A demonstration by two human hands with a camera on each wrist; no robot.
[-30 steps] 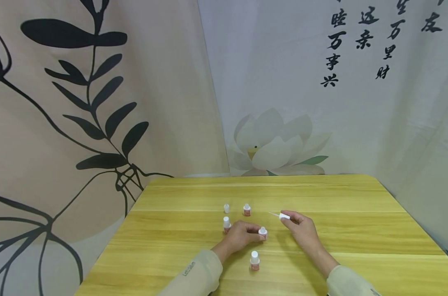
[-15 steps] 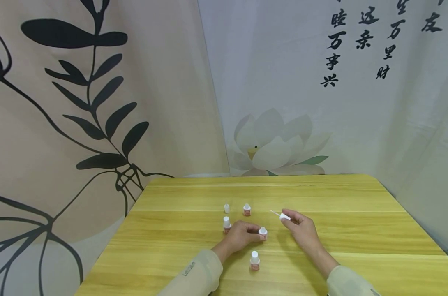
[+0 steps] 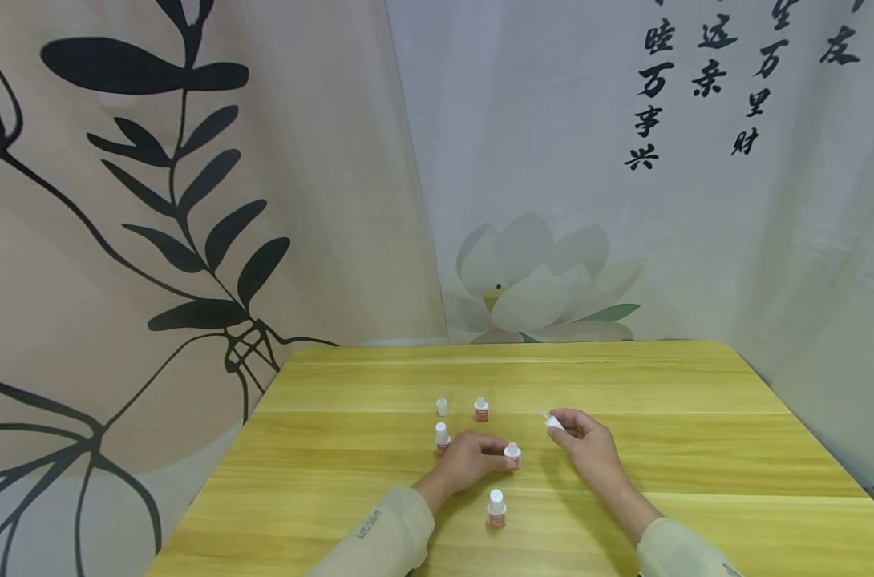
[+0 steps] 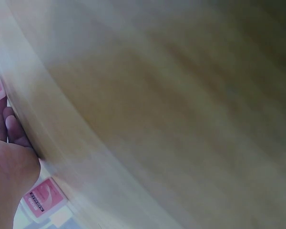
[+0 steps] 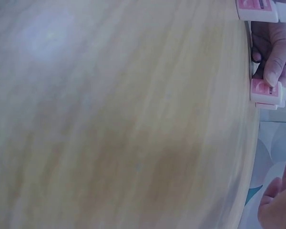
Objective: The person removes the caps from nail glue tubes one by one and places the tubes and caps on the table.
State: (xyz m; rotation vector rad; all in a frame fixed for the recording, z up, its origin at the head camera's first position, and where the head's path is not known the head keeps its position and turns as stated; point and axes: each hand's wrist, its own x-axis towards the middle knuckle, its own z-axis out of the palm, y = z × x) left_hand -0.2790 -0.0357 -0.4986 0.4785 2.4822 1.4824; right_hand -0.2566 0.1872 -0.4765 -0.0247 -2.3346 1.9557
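My left hand (image 3: pixel 469 461) holds a small white nail glue bottle (image 3: pixel 512 455) with a pink label, upright on the table and with its cap off. To the right, my right hand (image 3: pixel 592 449) pinches a white brush cap (image 3: pixel 555 422) between thumb and fingers, its thin applicator pointing up and left, apart from the bottle. In the right wrist view, the left thumb presses the label of the held bottle (image 5: pixel 264 90); the right hand (image 5: pixel 276 205) is partly cut off there. The left wrist view has the left hand (image 4: pixel 12 162) at its edge.
A capped bottle (image 3: pixel 497 509) stands in front of the left hand. Another capped bottle (image 3: pixel 442 439) is behind that hand, partly hidden. Farther back are an uncapped-looking bottle (image 3: pixel 482 409) and a small white piece (image 3: pixel 442 407). All stand on the wooden table (image 3: pixel 697 449).
The right hand has tilted the brush cap, so its applicator points more upward and looks shorter. The left hand and the bottle have stayed in place.
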